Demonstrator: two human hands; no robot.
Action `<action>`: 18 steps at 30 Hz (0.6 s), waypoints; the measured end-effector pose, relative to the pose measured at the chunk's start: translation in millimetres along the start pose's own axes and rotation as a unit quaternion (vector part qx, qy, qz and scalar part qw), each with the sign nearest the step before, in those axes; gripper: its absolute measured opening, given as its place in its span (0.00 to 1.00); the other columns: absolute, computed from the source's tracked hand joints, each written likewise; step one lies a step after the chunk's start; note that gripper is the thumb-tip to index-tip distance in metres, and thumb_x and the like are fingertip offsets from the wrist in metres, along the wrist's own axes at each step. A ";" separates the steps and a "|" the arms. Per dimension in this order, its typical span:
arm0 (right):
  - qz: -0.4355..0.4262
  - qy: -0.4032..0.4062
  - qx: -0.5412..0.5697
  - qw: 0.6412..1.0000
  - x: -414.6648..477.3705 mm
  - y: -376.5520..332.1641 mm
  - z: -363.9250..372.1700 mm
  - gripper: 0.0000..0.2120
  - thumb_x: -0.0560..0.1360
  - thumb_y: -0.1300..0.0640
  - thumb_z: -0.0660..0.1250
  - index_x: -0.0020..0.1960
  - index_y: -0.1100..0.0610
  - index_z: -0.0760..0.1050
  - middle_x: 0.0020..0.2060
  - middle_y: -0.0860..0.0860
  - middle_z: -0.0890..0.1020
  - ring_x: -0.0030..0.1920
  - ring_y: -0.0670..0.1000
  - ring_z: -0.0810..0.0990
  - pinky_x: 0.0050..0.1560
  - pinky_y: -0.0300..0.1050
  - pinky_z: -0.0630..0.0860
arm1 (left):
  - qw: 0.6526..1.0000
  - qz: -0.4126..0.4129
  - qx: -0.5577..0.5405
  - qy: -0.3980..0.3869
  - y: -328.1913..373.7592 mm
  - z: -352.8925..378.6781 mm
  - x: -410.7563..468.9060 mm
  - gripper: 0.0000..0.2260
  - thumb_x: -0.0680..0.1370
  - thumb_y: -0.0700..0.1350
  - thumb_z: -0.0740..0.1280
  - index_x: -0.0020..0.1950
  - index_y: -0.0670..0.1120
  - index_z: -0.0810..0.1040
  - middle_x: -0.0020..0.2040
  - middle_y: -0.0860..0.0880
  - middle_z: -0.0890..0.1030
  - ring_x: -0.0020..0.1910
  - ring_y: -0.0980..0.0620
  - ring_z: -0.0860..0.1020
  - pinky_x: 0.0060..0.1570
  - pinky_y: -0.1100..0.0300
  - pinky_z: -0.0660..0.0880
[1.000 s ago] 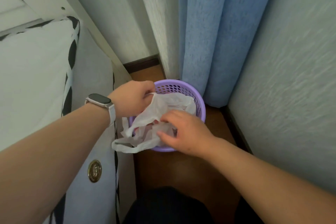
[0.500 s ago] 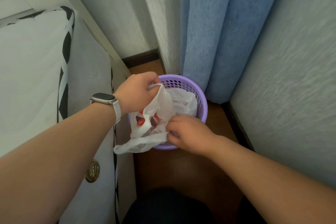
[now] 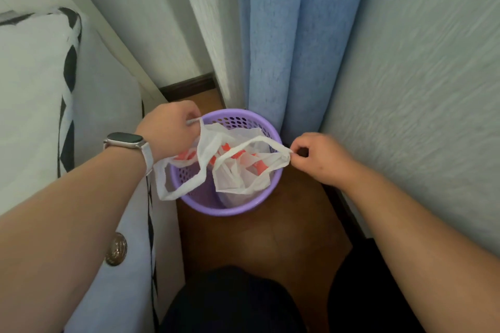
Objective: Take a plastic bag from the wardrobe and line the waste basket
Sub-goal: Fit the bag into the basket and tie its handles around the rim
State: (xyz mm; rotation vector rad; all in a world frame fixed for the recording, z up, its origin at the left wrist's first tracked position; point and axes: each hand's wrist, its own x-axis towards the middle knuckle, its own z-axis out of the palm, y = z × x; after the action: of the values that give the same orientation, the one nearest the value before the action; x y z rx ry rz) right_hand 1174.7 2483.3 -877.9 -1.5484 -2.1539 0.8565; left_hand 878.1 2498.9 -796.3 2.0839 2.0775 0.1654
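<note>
The plastic bag (image 3: pixel 238 167), white with red print, hangs partly inside the purple waste basket (image 3: pixel 230 208), its body low in the opening and its mouth pulled wide above the rim. One handle loop droops over the basket's near-left edge. The left hand (image 3: pixel 169 130) pinches the bag's edge at the far-left rim; its grip is clenched on the plastic. The right hand (image 3: pixel 318 157) grasps the opposite handle just outside the right rim. The basket stands on a brown floor (image 3: pixel 265 240), against a blue curtain (image 3: pixel 286 48). A watch (image 3: pixel 125 140) sits on the left wrist.
</note>
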 end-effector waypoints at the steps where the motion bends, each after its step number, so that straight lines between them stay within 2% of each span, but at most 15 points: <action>1: -0.002 0.000 0.007 1.000 -0.1 -1.5 0.2 0.07 0.73 0.52 0.69 0.40 0.54 0.80 0.38 0.49 0.79 0.40 0.51 0.78 0.45 0.51 0.76 | 0.999 0.010 -0.030 -0.004 3.3 -1.7 0.3 0.06 0.75 0.47 0.63 0.50 0.52 0.78 0.46 0.49 0.79 0.44 0.47 0.76 0.45 0.53 0.75; 5: -0.013 0.006 0.026 1.000 2.6 -5.6 3.3 0.05 0.73 0.54 0.70 0.40 0.54 0.80 0.38 0.48 0.80 0.40 0.50 0.79 0.45 0.52 0.77 | 0.972 0.061 -0.227 0.009 26.7 -14.2 -7.2 0.17 0.75 0.47 0.57 0.59 0.48 0.79 0.53 0.51 0.78 0.54 0.54 0.75 0.55 0.60 0.70; 6: -0.018 0.007 0.031 0.999 3.2 -7.4 4.6 0.04 0.73 0.55 0.70 0.41 0.54 0.80 0.38 0.49 0.80 0.40 0.50 0.79 0.45 0.52 0.77 | 0.969 0.074 -0.238 0.003 31.8 -15.6 -9.8 0.17 0.76 0.49 0.57 0.60 0.48 0.79 0.54 0.52 0.78 0.55 0.55 0.75 0.56 0.60 0.70; 7: -0.023 0.009 0.037 0.999 3.5 -9.9 5.9 0.03 0.73 0.56 0.70 0.41 0.54 0.79 0.39 0.49 0.80 0.41 0.50 0.79 0.45 0.52 0.77 | 0.976 0.091 -0.199 -0.015 34.1 -14.0 -11.0 0.16 0.78 0.52 0.59 0.62 0.50 0.78 0.55 0.53 0.78 0.56 0.55 0.75 0.57 0.59 0.70; 9: -0.036 0.016 0.052 0.998 3.8 -14.5 8.5 0.02 0.72 0.58 0.70 0.40 0.54 0.78 0.38 0.49 0.80 0.40 0.50 0.78 0.45 0.52 0.77 | 0.989 0.104 -0.054 -0.091 32.7 -5.0 -11.3 0.19 0.79 0.58 0.61 0.67 0.52 0.74 0.61 0.52 0.77 0.59 0.52 0.75 0.58 0.55 0.71; 11: -0.039 0.023 0.059 0.997 3.9 -16.9 9.8 0.03 0.71 0.59 0.70 0.40 0.53 0.77 0.37 0.48 0.80 0.39 0.50 0.78 0.44 0.51 0.77 | 0.975 0.062 0.066 -0.201 28.2 5.9 -10.4 0.25 0.76 0.63 0.62 0.70 0.54 0.70 0.66 0.52 0.74 0.62 0.50 0.74 0.60 0.54 0.71; 13: -0.035 0.020 0.061 0.997 5.2 -15.4 10.1 0.03 0.70 0.61 0.70 0.40 0.54 0.77 0.37 0.48 0.80 0.39 0.50 0.78 0.43 0.51 0.77 | 0.954 0.032 0.125 -0.270 24.3 13.1 -9.5 0.22 0.76 0.63 0.62 0.67 0.56 0.72 0.60 0.53 0.77 0.57 0.49 0.77 0.57 0.54 0.75; 15: -0.031 0.006 0.054 0.998 6.6 -13.5 9.9 0.05 0.69 0.64 0.68 0.40 0.54 0.78 0.37 0.48 0.81 0.39 0.50 0.78 0.43 0.51 0.77 | 0.949 0.045 0.155 -0.273 22.1 16.5 -8.9 0.12 0.78 0.57 0.62 0.59 0.56 0.76 0.49 0.54 0.79 0.46 0.52 0.78 0.50 0.55 0.78; 18: -0.026 -0.034 0.035 0.998 8.4 -13.1 11.3 0.08 0.68 0.65 0.66 0.39 0.53 0.79 0.36 0.47 0.81 0.39 0.50 0.79 0.44 0.52 0.78 | 0.956 0.084 0.161 -0.230 20.9 16.4 -7.9 0.04 0.79 0.51 0.62 0.49 0.54 0.76 0.43 0.54 0.78 0.40 0.53 0.76 0.45 0.56 0.77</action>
State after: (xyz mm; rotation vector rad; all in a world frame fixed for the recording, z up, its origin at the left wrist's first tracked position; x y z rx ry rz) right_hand 1155.6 2485.3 -878.3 -1.4426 -2.1770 0.9681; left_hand 902.0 2490.1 -807.4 2.2004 1.7327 -0.6167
